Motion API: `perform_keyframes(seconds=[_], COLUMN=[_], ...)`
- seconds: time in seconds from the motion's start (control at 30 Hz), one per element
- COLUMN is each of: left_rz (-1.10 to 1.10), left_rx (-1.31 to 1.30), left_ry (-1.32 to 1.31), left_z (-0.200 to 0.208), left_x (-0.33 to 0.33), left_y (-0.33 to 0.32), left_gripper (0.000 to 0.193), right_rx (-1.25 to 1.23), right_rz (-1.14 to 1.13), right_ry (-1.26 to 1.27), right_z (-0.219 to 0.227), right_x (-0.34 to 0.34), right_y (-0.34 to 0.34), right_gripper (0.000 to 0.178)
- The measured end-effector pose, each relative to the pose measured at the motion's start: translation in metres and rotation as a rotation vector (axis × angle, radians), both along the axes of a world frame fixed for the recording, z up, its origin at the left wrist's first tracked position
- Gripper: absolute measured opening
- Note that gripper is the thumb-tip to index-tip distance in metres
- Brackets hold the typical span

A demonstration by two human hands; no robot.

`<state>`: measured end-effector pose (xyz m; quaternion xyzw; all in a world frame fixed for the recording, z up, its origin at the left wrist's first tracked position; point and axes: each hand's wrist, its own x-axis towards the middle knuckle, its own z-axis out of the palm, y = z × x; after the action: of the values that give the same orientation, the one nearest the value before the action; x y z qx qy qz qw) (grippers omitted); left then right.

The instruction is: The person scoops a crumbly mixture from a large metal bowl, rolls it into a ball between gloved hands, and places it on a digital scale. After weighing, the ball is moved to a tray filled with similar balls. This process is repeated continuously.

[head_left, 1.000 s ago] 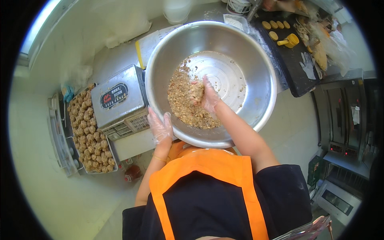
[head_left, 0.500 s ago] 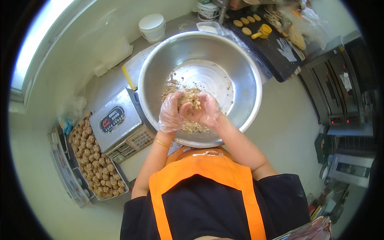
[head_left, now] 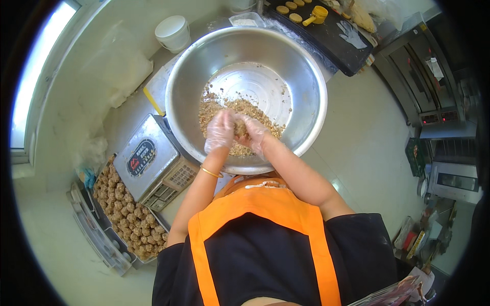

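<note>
A large steel bowl stands before me with crumbly, nutty mixture spread over the near and left part of its floor. Over this mixture my left hand and my right hand, both in clear plastic gloves, cup together. Pressed between them is a clump of the nut mixture, mostly covered by the fingers. Left of the bowl, a tray carries many rough brown balls of similar stuff.
A digital scale sits between bowl and tray. Behind the bowl are a white bucket and a clear tub of white powder. Far right, a black baking tray holds round pastries, a yellow scoop and a glove. An oven stands beyond.
My hands have drawn closer together around the clump and now hide more of it. The whole view has shifted, so the bowl and table appear slightly higher and further left.
</note>
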<state>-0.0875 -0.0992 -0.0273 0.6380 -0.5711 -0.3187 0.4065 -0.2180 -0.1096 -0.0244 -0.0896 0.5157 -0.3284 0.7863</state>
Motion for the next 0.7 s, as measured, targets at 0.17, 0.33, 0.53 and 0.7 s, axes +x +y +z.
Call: perform_keyframes(seconds=[0.17, 0.33, 0.53, 0.7], left_rz=[-0.073, -0.254, -0.236, -0.024], left_rx=[-0.043, -0.248, -0.351, 0.491], left_ry=[-0.179, -0.226, -0.169, 0.686], left_z=[-0.022, 0.002, -0.012, -0.005], left_x=[0.023, 0.003, -0.008, -0.001], left_y=[-0.002, 0.017, 0.021, 0.019], left_gripper=[0.025, 0.025, 0.015, 0.011], right_rx=[0.003, -0.067, -0.300, -0.150], right_rz=[-0.064, 0.008, 0.143, 0.071], right_ry=[-0.128, 0.129, 0.207, 0.148], right_z=[-0.002, 0.003, -0.023, -0.007], right_x=[-0.023, -0.018, -0.011, -0.019], right_y=[-0.001, 0.002, 0.011, 0.010], right_gripper=[0.028, 0.028, 0.025, 0.027])
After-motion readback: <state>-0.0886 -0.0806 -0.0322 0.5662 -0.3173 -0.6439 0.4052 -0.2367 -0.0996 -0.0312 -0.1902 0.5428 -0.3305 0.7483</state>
